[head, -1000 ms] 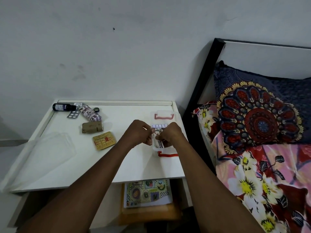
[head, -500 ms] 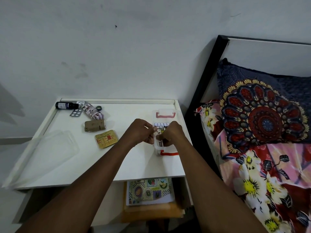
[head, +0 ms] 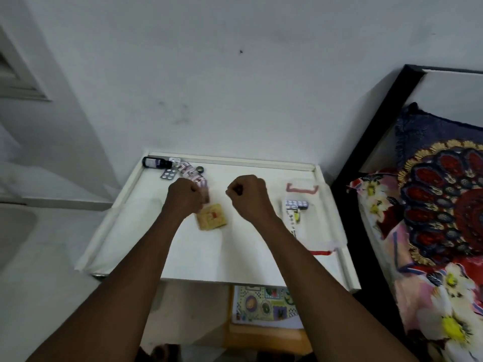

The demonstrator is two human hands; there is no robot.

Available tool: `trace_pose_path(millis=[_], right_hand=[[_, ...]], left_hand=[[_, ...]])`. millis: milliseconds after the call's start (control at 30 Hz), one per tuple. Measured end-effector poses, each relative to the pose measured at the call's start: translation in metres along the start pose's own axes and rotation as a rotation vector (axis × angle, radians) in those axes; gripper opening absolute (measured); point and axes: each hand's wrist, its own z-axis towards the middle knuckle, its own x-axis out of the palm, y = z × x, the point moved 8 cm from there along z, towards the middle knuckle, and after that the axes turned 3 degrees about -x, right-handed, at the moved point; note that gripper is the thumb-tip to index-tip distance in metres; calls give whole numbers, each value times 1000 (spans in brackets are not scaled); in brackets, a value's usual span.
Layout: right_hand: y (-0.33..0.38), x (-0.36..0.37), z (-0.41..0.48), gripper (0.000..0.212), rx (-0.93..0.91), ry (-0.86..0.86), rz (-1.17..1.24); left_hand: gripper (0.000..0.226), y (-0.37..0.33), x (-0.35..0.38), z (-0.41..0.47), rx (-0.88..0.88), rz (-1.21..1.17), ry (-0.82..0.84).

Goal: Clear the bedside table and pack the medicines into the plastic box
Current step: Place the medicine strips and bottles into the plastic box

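Left hand (head: 184,195), right hand (head: 248,198) quit plastic box (head: 330,226); labels perhaps illegible.

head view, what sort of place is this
Most likely a bedroom. A black bed frame with a patterned pillow and floral bedding stands on the right, and beside it a white bedside table against the wall carries a dark medicine bottle and a blister strip.

On bench (head: 235,253): 1 dark bottle (head: 154,162), 2 silver blister strips (head: 169,175), 1 gold blister pack (head: 211,220), 1 patterned roll (head: 194,176), 1 small cap (head: 200,168), 1 brown pack (head: 207,198) half hidden. 1 plastic box (head: 322,220) w/ 2 red handles (head: 302,188), approx 2 strips inside (head: 296,204), blurred. 2 hands: left hand (head: 184,198), right hand (head: 248,198).
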Motion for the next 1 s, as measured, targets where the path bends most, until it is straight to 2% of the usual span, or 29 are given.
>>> trace_pose_path(millis=[33, 133, 200, 300, 400, 467, 533, 567, 667, 767, 800, 867, 933, 1000], right_hand=[[2, 22, 5, 6, 8, 62, 12], [-2, 67, 17, 30, 41, 186, -57], [-3, 91, 22, 46, 52, 263, -117], [-11, 118, 24, 46, 130, 324, -94], [-13, 125, 24, 38, 161, 283, 58], [-9, 114, 28, 40, 137, 180, 172], [-8, 94, 36, 43, 129, 62, 335], [-11, 86, 39, 41, 155, 20, 446], [-27, 75, 38, 42, 281, 5, 776], [-48, 72, 30, 36, 379, -4, 809], [-52, 73, 28, 37, 402, 0, 823], [-50, 77, 27, 42, 430, 61, 1015], [-33, 78, 29, 39, 367, 155, 1196], [-19, 77, 32, 32, 311, 147, 1254]], left_hand=[[14, 9, -17, 7, 24, 80, -61], [16, 25, -50, 13, 93, 235, -217], [20, 38, -55, 21, 86, 244, -218], [39, 53, -42, 31, 33, 198, -80], [12, 53, -27, 33, 22, 107, -14], [21, 49, -23, 36, 45, 44, -19], [12, 40, -22, 35, 78, -163, 34], [16, 34, -21, 34, 86, -276, 76], [33, 27, -15, 32, 59, -467, 137], [32, 28, -21, 28, 52, -555, 89], [33, 26, -28, 27, 100, -561, 55], [43, 16, -40, 24, 240, -528, 41], [47, 2, -40, 16, 381, -487, 89], [44, -8, -41, 11, 510, -431, 91]])
